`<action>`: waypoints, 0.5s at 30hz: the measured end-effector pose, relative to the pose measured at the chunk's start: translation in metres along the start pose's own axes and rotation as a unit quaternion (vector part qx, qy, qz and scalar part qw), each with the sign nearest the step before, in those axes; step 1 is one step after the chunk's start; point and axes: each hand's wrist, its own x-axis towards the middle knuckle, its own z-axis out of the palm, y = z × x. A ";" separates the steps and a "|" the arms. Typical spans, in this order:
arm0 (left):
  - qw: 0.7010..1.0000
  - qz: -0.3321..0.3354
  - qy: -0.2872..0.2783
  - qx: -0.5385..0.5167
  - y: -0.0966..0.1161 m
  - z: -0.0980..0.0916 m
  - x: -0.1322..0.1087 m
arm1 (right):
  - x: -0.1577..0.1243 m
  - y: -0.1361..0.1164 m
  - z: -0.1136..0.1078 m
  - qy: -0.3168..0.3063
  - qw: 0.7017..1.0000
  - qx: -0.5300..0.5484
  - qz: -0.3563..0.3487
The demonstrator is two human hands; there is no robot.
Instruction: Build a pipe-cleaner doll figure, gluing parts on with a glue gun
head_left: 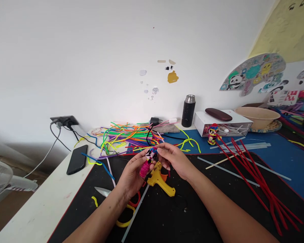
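A small pipe-cleaner figure [145, 169] with a magenta body, a black-and-white face and blue on its head is held between both hands above the black mat. My left hand [133, 170] is closed around its body. At the head, my right hand [172, 157] pinches the blue part; its fingers hide some of it. A short magenta end hangs below the right fingers. Just beneath the hands lies a yellow hot glue gun [162, 183] with a long glue stick [135, 214] in it. Scissors [125, 221] with yellow and red handles lie partly under my left forearm.
Behind the hands is a heap of colored pipe cleaners [131, 135]. Red pipe cleaners [266, 184] and clear glue sticks [228, 170] lie to the right. A finished-looking figure [212, 134] stands by a white box [225, 126]. There are also a black bottle [188, 113] and a phone [77, 159].
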 end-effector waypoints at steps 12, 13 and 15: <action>1.000 0.002 0.001 0.023 -0.002 0.003 -0.001 | 0.000 0.000 0.000 0.006 1.000 -0.003 0.000; 1.000 -0.002 0.000 0.022 -0.002 0.003 -0.001 | 0.000 0.000 0.000 0.006 1.000 -0.004 -0.001; 1.000 -0.008 -0.003 0.020 -0.002 0.001 0.000 | 0.000 0.001 0.001 0.006 1.000 -0.004 -0.001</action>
